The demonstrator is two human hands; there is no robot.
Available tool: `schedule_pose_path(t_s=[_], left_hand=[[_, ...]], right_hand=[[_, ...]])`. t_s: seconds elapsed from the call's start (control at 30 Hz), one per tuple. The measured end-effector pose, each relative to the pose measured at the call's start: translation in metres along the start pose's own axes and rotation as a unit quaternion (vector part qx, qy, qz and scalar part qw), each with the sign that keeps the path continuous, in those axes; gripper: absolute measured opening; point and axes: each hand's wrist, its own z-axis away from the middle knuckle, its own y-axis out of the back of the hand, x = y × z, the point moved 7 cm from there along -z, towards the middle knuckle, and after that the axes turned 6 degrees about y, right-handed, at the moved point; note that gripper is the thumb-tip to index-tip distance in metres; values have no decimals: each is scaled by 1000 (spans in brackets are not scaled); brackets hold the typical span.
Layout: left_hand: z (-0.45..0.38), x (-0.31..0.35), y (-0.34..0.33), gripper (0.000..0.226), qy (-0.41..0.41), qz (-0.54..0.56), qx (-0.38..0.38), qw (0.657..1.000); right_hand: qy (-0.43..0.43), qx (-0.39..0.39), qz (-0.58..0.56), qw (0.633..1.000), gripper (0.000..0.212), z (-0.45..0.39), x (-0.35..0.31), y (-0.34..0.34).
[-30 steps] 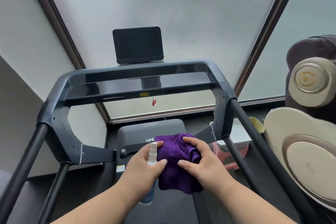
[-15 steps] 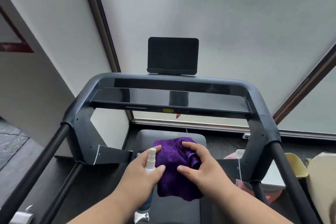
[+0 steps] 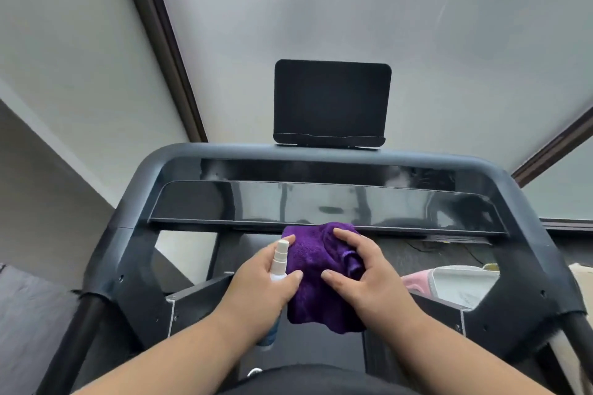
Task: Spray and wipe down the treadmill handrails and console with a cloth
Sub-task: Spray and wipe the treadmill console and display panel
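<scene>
A small spray bottle [image 3: 279, 260] with a white nozzle stands upright in my left hand [image 3: 261, 279], whose fingers wrap round it. A bunched purple cloth [image 3: 316, 266] sits between both hands; my right hand [image 3: 362, 272] grips its right side, and my left fingertips touch its left edge. The cloth's top edge overlaps the lower rim of the treadmill's glossy black console [image 3: 327, 205]. The dark grey frame curves down to the left handrail [image 3: 69, 353] and the right handrail [image 3: 577, 330]. A black tablet holder [image 3: 330, 102] rises behind the console.
Frosted window panes with brown frames [image 3: 170, 51] fill the wall ahead. A pink and white bundle [image 3: 449, 282] lies on the floor at the right, beyond the treadmill upright. The black belt deck [image 3: 321, 353] lies below my hands.
The view has moved closer to the console and turned left, so the items at the right have left the frame. Both hands keep the same hold on bottle and cloth, now nearer the console.
</scene>
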Motion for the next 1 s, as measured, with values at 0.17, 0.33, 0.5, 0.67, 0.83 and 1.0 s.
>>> schedule_pose_path(t_s=[0.17, 0.33, 0.5, 0.67, 0.83, 1.0], left_hand=[[-30, -5, -3, 52, 10, -46, -39, 998], [-56, 4, -11, 55, -1, -97, -53, 994], [-100, 40, -20, 61, -26, -155, -34, 987], [-137, 53, -35, 65, 15, -212, -8, 977], [-161, 51, -49, 63, 46, -237, 7, 970], [-157, 54, -32, 46, 34, -219, 111, 969]], right_hand=[[-35, 2, 21, 999, 65, -13, 15, -2], [-44, -8, 32, 998, 68, -37, 24, 7], [-14, 2, 46, 999, 70, -93, 19, 30], [-2, -54, 87, 995, 72, -140, 28, 38], [-17, -127, 133, 983, 82, -162, 50, 43], [40, -196, 388, 900, 92, -171, 49, 53]])
